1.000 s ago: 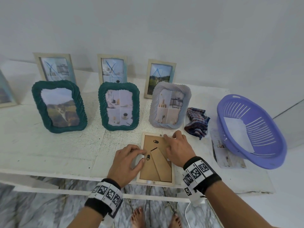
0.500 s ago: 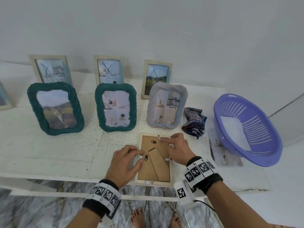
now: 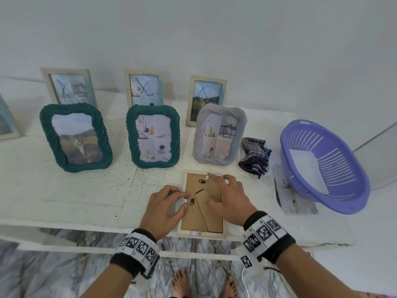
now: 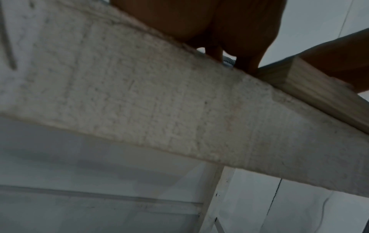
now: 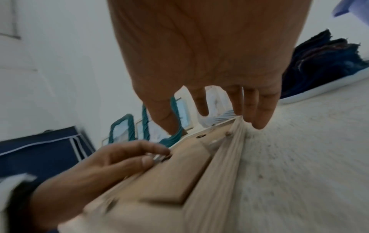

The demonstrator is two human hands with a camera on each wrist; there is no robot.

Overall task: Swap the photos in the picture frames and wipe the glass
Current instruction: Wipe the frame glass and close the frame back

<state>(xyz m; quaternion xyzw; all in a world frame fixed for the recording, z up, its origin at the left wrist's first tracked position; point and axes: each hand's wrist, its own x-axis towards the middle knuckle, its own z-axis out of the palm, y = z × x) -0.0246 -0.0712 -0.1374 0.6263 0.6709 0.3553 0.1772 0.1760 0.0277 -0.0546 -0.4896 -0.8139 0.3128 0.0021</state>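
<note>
A: Where's the frame being worked on?

B: The wooden frame [image 3: 202, 203] lies face down at the near edge of the table [image 3: 64, 190], its bottom rail at the lip. The left hand [image 3: 165, 209] pinches a small metal tab [image 3: 186, 200] on the frame's left side between thumb and forefinger. The right hand [image 3: 231, 198] is spread, fingers fairly straight, with one fingertip on the tab at the top edge and the palm above the backing board; it grips nothing.

A: How will it handle?

B: I'd judge it light and stiff, but there is glass beneath, so fragile. The tabs look thin and bendable. Best taken by the wooden rails, not the folding stand.

A: And behind it?

B: In the middle of the table, three rope-edged frames stand in a row: two green ones [image 3: 75, 136] and one pale grey one [image 3: 219, 134]. At the far edge stand three plain wooden frames [image 3: 144, 89]; a seventh shows at the left edge, I think, though it's mostly cut off. Towards the right end are one checked cloth [image 3: 255, 155], one purple basket [image 3: 322, 164] and some loose prints [image 3: 294, 196] by its near rim.
</note>
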